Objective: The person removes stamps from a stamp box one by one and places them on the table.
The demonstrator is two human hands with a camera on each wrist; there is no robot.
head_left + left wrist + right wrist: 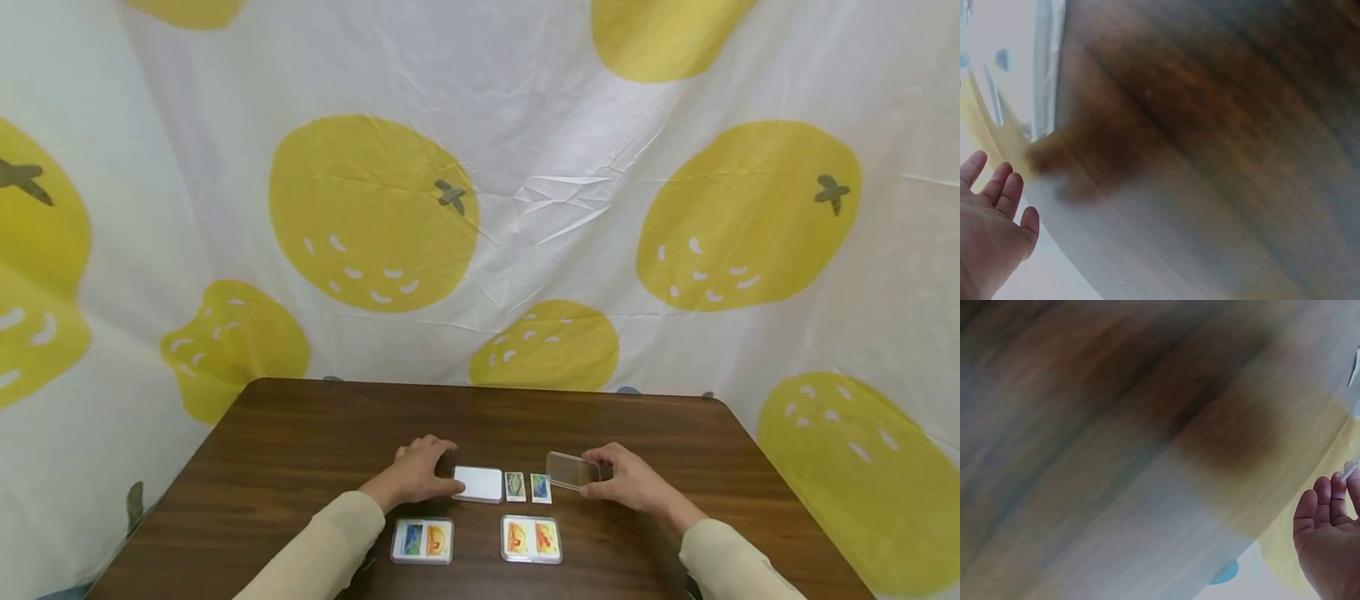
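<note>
left hand: the left hand [417, 475] lies palm down on the table [300, 450], fingers loosely curved, tips touching the left edge of the white card box [478, 483]; it seems to steady the box rather than grip it. The left wrist view shows only relaxed, fairly straight fingers [997, 187]

right hand: the right hand [626, 482] pinches the clear lid [573, 471] at its right end, thumb below and fingers curled over the top; the lid is held tilted just off the table, well apart from the box, probably so the box stays open to reach

white card box: flat on the table between the hands, blank white face up, just right of the left fingertips

loose cards: two small cards [527, 487] lie face up side by side between the box and the lid, near both

card cases: two clear cases, the left case [422, 540] and the right case [531, 538], sit at the near edge showing coloured picture cards, set apart from the middle row, perhaps as finished lots

writing: none readable; card art is too small to make out, no brand seen

backdrop: white cloth [525, 167] with large yellow fruit prints behind the table

wrist views: both blurred, mostly wood grain
</note>
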